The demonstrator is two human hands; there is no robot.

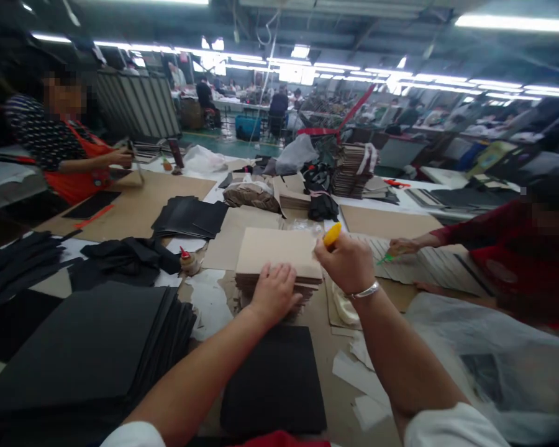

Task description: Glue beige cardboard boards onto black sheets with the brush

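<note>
A stack of tan cardboard sheets (279, 248) stands in front of me. My left hand (276, 290) lies on its near edge with the fingers spread over the top sheet. Above the stack's right side, my right hand (347, 257) is closed around a tool with a yellow handle (332, 234); the working end of the tool is hidden. A bracelet circles my right wrist. Nearer to me, a black rectangular sheet (274, 379) lies flat on the table.
At left rises a tall pile of black sheets (84, 341), with a small red-capped bottle (189, 262) beyond it. Paper scraps (361, 379) and clear plastic (494, 360) lie at right. Co-workers stand on both sides; the right one's hand (403, 246) holds something green.
</note>
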